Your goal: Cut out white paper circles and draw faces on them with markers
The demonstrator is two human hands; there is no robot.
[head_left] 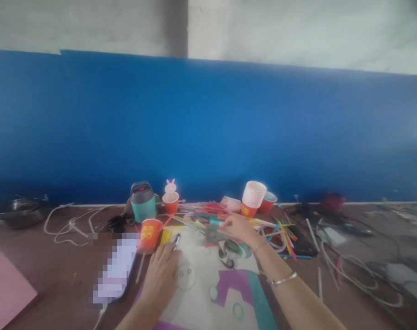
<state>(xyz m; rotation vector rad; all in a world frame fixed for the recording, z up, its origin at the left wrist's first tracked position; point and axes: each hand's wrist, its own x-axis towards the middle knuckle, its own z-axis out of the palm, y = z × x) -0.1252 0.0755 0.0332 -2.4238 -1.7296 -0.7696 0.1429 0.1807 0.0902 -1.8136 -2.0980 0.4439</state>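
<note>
left hand (163, 266) with pen (176, 240), right (238, 228) near straws (208, 208)

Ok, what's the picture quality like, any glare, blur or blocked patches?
Head view: soft overall, fine marks on the paper included; head view: coarse blocks mask the phone screen; head view: pale sheen on the blue panel toward the right edge; head view: the bowl, far left, looks smeared.

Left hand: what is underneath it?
To the right of the left hand, white paper shows, with a drawn circle; a pen projects ahead of it. Whatever lies directly beneath the hand is covered and unseen.
</note>
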